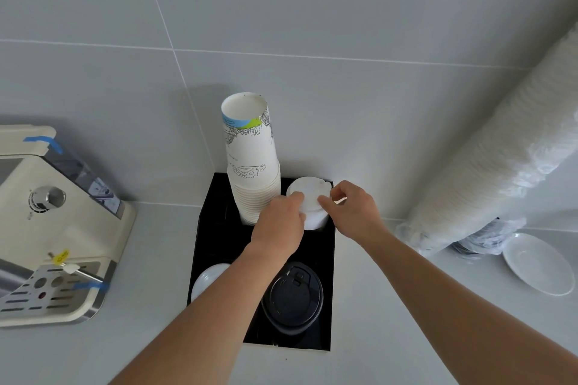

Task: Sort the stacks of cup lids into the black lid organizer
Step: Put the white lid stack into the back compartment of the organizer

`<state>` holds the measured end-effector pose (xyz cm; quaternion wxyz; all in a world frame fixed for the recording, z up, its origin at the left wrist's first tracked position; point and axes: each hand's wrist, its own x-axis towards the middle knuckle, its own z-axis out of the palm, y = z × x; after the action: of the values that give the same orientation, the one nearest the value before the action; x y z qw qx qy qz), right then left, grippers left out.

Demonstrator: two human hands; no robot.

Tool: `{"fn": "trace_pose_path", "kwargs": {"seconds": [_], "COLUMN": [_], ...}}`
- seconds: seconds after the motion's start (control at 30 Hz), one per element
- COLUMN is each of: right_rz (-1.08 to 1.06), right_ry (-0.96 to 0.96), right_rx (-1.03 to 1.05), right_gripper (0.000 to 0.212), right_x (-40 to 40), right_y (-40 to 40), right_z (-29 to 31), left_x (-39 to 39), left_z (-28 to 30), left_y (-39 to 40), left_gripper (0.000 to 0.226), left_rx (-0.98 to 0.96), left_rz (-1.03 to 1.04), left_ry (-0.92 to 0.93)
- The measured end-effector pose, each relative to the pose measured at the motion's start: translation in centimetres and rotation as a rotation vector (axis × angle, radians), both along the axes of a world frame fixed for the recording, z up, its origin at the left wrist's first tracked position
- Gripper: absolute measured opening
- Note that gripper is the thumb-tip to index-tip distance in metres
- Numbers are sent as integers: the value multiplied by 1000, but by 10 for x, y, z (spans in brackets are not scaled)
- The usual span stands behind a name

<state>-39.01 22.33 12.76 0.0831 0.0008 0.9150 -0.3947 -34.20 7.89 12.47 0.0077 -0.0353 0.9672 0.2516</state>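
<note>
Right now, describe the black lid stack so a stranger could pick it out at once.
Find the black lid organizer standing on the pale counter against the tiled wall, right of the cream coffee machine. Of its four compartments, take the near right one, under the person's left forearm. The black lid stack there is the only dark one; the other lids are white, and the far left slot holds paper cups.

No legible text, printed line drawings on paper cups (250, 147) too blurred, yellow tag on coffee machine (61, 257) unreadable
</note>
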Motion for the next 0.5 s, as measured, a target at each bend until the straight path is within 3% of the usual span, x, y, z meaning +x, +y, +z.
{"fn": "trace_pose_path", "kwargs": {"seconds": [0.27,0.5], "right_rz": [36,124], "right_ry": [-7,33], "right_rx": [1,107], "right_gripper": [25,34], "right_x": [-4,8], "right_y": [4,5], "right_z": [0,-14], "left_x": [5,0], "left_z": [-8,-14], "left_y": [-1,0], "left_gripper": [29,34], "left_rx": [-149,-169], "left_rz": [-76,-110], "left_ry": [12,-3]}}
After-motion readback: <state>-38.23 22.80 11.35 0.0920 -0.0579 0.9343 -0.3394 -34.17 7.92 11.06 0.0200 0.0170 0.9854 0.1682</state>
